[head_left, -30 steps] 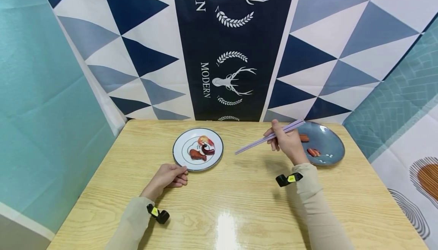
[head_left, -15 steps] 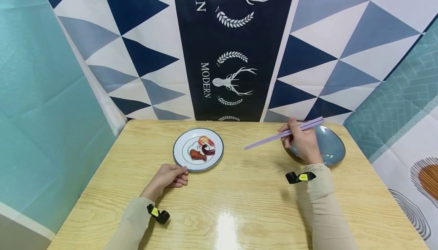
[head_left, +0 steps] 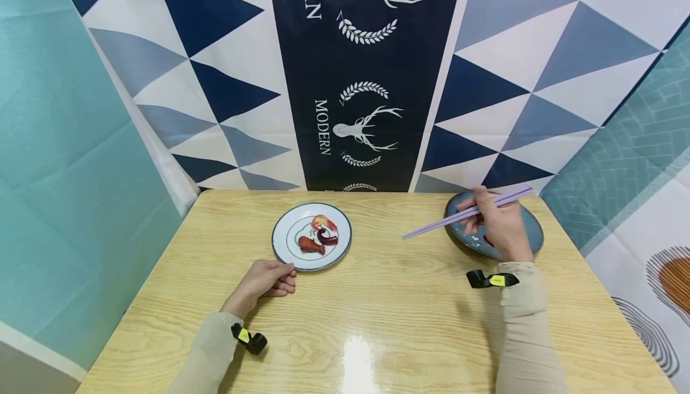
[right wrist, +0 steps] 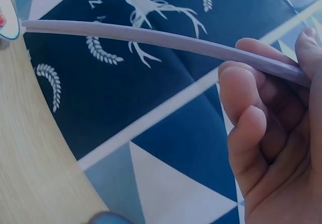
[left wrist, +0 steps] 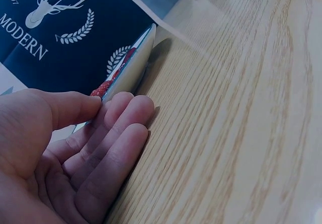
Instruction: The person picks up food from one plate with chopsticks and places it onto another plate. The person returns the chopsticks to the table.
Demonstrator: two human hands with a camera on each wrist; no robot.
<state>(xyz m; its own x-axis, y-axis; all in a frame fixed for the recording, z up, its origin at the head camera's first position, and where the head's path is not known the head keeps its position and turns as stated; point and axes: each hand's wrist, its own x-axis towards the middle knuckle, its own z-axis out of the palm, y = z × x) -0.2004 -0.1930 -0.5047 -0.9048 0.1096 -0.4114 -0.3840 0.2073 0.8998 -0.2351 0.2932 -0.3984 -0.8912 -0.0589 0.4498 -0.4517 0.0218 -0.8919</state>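
One wooden table (head_left: 377, 322), bearing two plates. Blue plate (head_left: 533, 232) at the far right, largely covered by the right hand (head_left: 498, 226); white plate (head_left: 280, 235) left of centre, carrying three food pieces (head_left: 319, 235) — reddish-brown, clustered together. Two hands, well apart. Right hand raised above the blue plate, fingers curled round one pair of lilac chopsticks (head_left: 463, 214), tips aimed left toward the white plate. Left hand (head_left: 264, 280) resting on the table, fingers loosely curled, holding nothing — fingertips (left wrist: 136, 108) touching the white plate's near rim (left wrist: 133, 65).
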